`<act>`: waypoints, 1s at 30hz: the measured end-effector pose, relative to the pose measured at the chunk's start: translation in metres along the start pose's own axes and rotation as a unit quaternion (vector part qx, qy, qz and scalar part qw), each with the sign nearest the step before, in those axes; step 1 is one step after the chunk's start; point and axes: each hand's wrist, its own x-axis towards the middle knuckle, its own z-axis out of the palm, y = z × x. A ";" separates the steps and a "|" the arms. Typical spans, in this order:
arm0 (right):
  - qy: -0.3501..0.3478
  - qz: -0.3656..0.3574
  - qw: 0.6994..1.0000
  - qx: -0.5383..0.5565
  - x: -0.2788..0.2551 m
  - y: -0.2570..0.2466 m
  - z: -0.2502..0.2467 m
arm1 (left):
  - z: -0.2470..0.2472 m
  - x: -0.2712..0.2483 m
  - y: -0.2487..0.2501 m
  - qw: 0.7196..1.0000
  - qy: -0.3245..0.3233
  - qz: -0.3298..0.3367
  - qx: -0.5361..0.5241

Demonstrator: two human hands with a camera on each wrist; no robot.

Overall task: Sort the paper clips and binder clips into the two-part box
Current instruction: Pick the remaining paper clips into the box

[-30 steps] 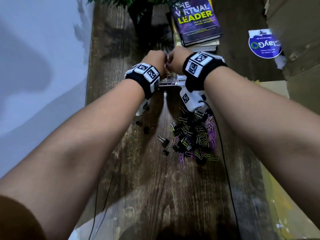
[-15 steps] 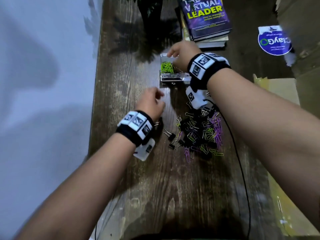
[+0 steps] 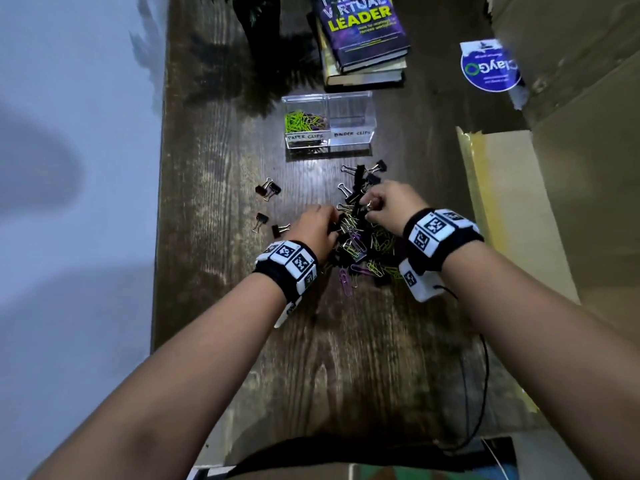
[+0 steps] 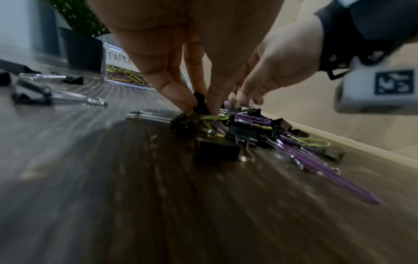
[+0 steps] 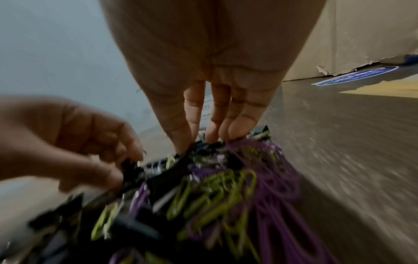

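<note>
The clear two-part box (image 3: 349, 142) stands past the pile; its left part, marked PAPER CLIPS, holds green and purple paper clips (image 3: 301, 120), and I see nothing in the right part marked BINDER CLIPS. A mixed pile of clips (image 3: 363, 247) lies on the wooden table (image 3: 214, 258). My left hand (image 3: 329, 221) is at the pile's left edge and pinches a black binder clip (image 4: 200, 102) between thumb and finger. My right hand (image 3: 370, 206) reaches down at the pile's far side, fingertips (image 5: 237, 128) closing on a black binder clip (image 5: 204, 147).
Three loose binder clips (image 3: 268, 189) lie left of the pile. A stack of books (image 3: 363, 39) and a dark plant pot (image 3: 263, 19) stand behind the box. Cardboard (image 3: 554, 174) borders the right, a wall (image 3: 69, 202) the left. A black cable (image 3: 483, 375) trails near my right arm.
Both hands were at the box a second ago. The left hand came back first, then the right, and both now pick at the pile. The box stands uncovered.
</note>
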 end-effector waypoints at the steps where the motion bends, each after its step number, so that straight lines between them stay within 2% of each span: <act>1: -0.004 -0.007 1.000 -0.014 -0.002 0.004 0.006 | -0.002 -0.001 0.001 1.000 0.006 0.000 -0.004; 4: 0.004 -0.016 0.999 -0.032 -0.008 0.010 0.017 | -0.011 -0.003 -0.003 0.997 0.055 -0.013 -0.043; 8: 0.031 -0.020 0.999 -0.036 -0.014 0.015 0.023 | -0.026 0.003 -0.020 0.986 0.119 -0.077 -0.087; 15: 0.074 -0.021 0.997 -0.013 -0.015 0.015 0.020 | -0.037 0.013 -0.036 0.980 0.156 -0.089 -0.089; 19: 0.044 -0.019 0.998 -0.051 -0.007 0.002 0.020 | -0.037 0.008 -0.039 0.977 0.174 -0.103 -0.066; 22: 0.037 -0.020 0.996 -0.073 -0.005 -0.001 0.021 | -0.033 0.000 -0.025 0.986 0.156 -0.058 0.026; 25: 0.071 -0.015 0.997 -0.017 -0.008 0.000 0.017 | -0.021 0.001 -0.006 0.994 0.108 -0.006 0.029; 27: 0.080 -0.002 0.997 0.013 -0.008 0.002 0.012 | -0.012 0.008 0.003 0.997 0.072 0.003 0.036; 30: 0.051 0.001 0.999 -0.015 -0.009 0.006 0.011 | -0.003 0.015 0.011 0.997 0.052 -0.002 0.059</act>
